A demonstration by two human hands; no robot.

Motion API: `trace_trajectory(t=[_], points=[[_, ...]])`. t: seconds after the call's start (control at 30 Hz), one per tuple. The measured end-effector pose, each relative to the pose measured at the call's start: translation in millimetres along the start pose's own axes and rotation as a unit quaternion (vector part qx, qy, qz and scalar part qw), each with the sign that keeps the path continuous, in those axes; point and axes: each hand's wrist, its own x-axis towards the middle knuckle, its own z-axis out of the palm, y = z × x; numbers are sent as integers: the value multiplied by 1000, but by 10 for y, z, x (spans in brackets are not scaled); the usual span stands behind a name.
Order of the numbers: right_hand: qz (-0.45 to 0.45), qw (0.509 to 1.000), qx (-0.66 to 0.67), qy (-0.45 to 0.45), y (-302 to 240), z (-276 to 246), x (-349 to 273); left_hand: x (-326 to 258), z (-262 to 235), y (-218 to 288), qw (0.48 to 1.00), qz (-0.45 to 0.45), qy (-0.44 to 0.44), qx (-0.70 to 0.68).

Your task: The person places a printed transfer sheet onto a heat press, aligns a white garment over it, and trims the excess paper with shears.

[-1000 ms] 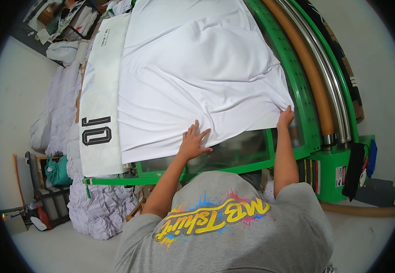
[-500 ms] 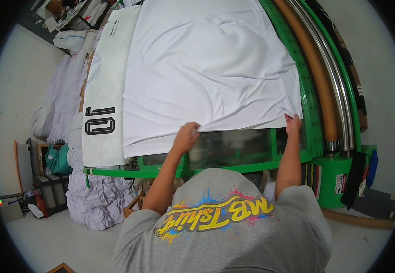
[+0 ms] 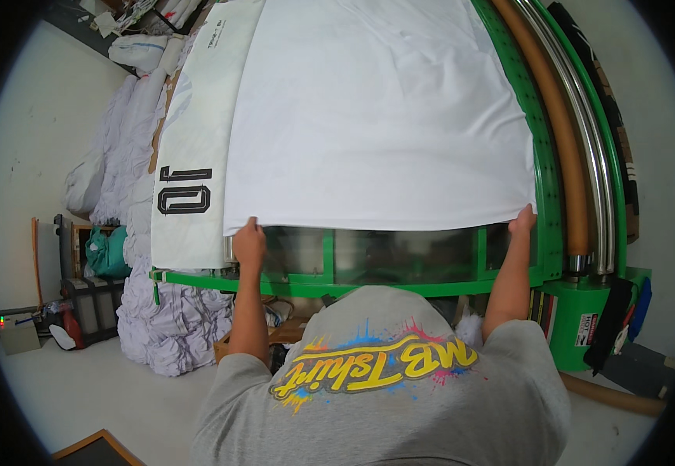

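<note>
A large sheet of white fabric (image 3: pixel 376 147) lies over the bed of a green-framed machine, its near edge drawn fairly straight. At the near left corner, my left hand (image 3: pixel 249 239) is closed on that edge. My right hand (image 3: pixel 522 220) grips the near right corner, beside the green side frame. Both arms reach forward, wide apart. Along the fabric's left side runs a strip of printed white paper (image 3: pixel 190 147) with black outlined figures near its lower end. How far the paper extends under the fabric is hidden.
A green rail (image 3: pixel 400 289) crosses in front of me. At the right are a brown roller (image 3: pixel 570 147) and shiny metal bars (image 3: pixel 603 147). Bundled white cloth (image 3: pixel 163 330) is heaped at the left, near a teal bag (image 3: pixel 107 252).
My left hand has moved left along the near edge to the corner. The fabric's wrinkles have mostly flattened and its edge is straighter. My right hand still holds its corner.
</note>
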Motion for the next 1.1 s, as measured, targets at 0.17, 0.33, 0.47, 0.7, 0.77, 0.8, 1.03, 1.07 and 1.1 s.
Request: trace_trajectory(t=[0.17,0.33,0.47,0.7,0.77,0.8,1.03,1.07,1.1], points=[[39,999,22,24,-35,126,-93,531,231,-466,756,-100,-39,-646],[22,999,35,14,-24,-58,41,677,483,-723,444,-150,57,-882],[23,997,56,41,55,9,-32,536,809,-851,383,-318,56,-866],[93,987,125,23,-249,-5,-289,367,1118,-886,621,-311,49,-718],[72,992,96,30,-266,-215,-306,335,1045,-778,616,-314,48,-721],[61,993,91,52,-270,-324,-310,318,1042,-772,651,-302,52,-694],[-59,958,-9,282,-374,-835,-794,254,803,-577,731,-323,41,-600],[-86,950,-11,299,-361,-891,-828,255,810,-575,753,-309,48,-579],[-78,963,-9,257,-337,-905,-840,256,810,-581,774,-295,56,-557]])
